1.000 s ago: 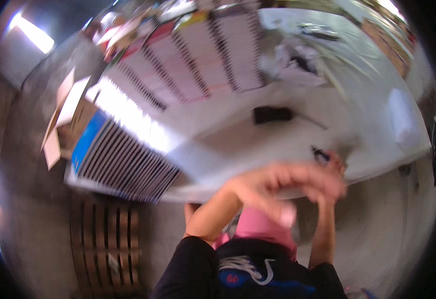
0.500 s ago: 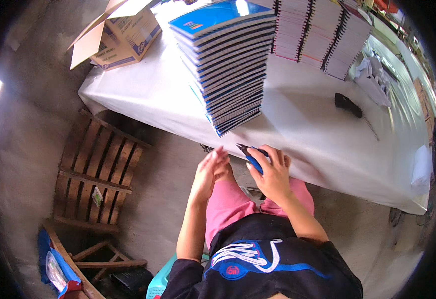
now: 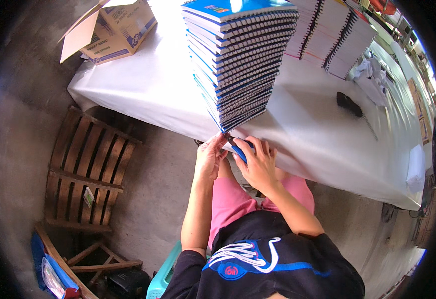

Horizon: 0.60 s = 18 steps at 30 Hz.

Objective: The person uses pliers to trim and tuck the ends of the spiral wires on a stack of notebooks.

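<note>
A tall stack of blue-covered spiral notebooks (image 3: 245, 74) stands close to the table's near edge, its black coils facing me. My right hand (image 3: 259, 165) is wrapped round a pair of blue-handled cutting pliers (image 3: 239, 151). Their dark jaws reach the lowest front corner of the stack. Beside the jaws, the fingers of my left hand (image 3: 210, 158) are pinched together at that same corner. Whatever lies between those fingertips is too small to make out.
The white-covered table (image 3: 317, 129) holds an open cardboard box (image 3: 120, 32) at far left and more spiral-bound stacks (image 3: 315, 37) at the back. A black object (image 3: 348, 103) with a loose coil lies at right. A wooden slatted chair (image 3: 90, 169) stands at left.
Both hands have moved up to the stack's bottom corner. The pliers' tips now meet it, and my left fingers have closed there. The view has shifted slightly.
</note>
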### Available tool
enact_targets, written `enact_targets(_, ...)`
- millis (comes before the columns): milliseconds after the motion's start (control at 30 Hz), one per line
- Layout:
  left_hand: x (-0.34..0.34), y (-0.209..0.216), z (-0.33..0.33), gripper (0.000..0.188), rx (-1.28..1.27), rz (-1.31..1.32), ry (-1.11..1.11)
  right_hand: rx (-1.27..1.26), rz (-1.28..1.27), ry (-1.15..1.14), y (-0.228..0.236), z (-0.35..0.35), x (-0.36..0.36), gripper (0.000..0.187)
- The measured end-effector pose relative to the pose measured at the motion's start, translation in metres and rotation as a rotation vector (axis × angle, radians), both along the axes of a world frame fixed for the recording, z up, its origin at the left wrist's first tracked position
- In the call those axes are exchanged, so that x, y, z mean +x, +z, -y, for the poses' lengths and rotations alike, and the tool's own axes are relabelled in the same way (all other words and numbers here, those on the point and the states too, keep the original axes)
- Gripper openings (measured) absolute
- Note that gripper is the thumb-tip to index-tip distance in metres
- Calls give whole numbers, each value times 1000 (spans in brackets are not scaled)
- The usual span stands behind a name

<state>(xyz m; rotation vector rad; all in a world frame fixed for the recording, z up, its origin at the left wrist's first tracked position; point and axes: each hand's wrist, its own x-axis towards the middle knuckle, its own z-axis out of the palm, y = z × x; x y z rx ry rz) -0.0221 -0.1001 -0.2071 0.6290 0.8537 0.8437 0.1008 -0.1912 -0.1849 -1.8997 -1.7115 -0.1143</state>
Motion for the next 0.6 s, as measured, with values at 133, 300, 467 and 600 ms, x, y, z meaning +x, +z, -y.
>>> enact_targets(133,-2,-2,-1,21,10,7,8,-86,-233,77,-2,-2,0,35)
enact_targets(300,-2,-2,-2,21,45,-43,16,-131,-649,180,-15,-2,-2,36)
enact_targets(467,0,11,0,22,57,-127,16,-84,-328,89,-6,10,4,38)
enact_targets(600,1,-2,-2,24,136,-137,31,35,-47,-21,3,8,11,38)
